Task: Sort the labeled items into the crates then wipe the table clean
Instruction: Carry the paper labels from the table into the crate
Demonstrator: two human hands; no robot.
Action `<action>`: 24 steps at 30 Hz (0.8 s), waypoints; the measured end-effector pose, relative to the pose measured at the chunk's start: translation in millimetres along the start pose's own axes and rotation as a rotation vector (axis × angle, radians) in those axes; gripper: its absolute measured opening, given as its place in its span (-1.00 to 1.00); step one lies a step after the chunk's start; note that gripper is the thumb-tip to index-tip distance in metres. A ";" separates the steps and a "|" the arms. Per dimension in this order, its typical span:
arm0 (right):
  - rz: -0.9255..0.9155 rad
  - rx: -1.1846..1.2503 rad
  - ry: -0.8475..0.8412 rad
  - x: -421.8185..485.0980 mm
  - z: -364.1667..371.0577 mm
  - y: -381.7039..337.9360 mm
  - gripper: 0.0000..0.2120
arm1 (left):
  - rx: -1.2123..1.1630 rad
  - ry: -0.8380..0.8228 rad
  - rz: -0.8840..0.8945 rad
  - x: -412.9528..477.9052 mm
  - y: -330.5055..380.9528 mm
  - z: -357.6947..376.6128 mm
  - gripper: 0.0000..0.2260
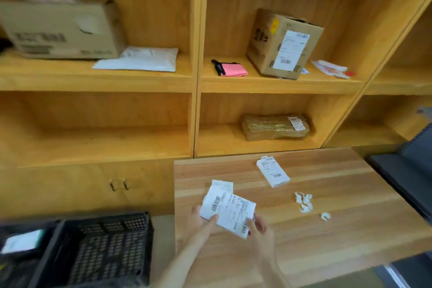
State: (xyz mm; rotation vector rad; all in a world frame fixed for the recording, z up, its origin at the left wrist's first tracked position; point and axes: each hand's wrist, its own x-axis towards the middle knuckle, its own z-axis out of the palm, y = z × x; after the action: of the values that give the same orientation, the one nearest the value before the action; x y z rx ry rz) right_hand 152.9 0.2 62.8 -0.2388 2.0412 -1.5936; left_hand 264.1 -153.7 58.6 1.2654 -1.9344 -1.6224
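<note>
Both hands, left hand (203, 217) and right hand (259, 225), have fingers clamped on the labeled packet (228, 213) above the table (327, 241), and swinging toward the black crate (100, 248) at eight o'clock could shed its loosely stacked papers.

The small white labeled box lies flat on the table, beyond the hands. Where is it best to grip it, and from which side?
Probably from above, pinching the two long edges of the small white box. It lies flat, label up, on the table, with open wood on both long sides, so fingers can likely close across its narrow width.
</note>
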 end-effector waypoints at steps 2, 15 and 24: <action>-0.008 -0.019 -0.043 -10.8 36.5 -1.2 -0.78 | -0.002 0.026 -0.001 -2.3 -15.6 -37.4 -0.73; -0.042 -0.086 -0.259 -56.8 235.7 -6.5 -0.72 | -0.094 0.268 -0.053 -16.4 -88.6 -233.3 -0.70; -0.043 -0.240 -0.367 -54.5 330.4 -4.0 -0.66 | -0.123 0.398 -0.135 -1.9 -132.7 -302.2 -0.82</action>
State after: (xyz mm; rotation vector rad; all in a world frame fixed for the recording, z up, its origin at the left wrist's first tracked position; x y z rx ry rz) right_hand 366.1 -255.9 30.1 -0.6194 1.9397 -1.2173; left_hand 537.1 -337.1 31.4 1.5566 -1.5164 -1.3923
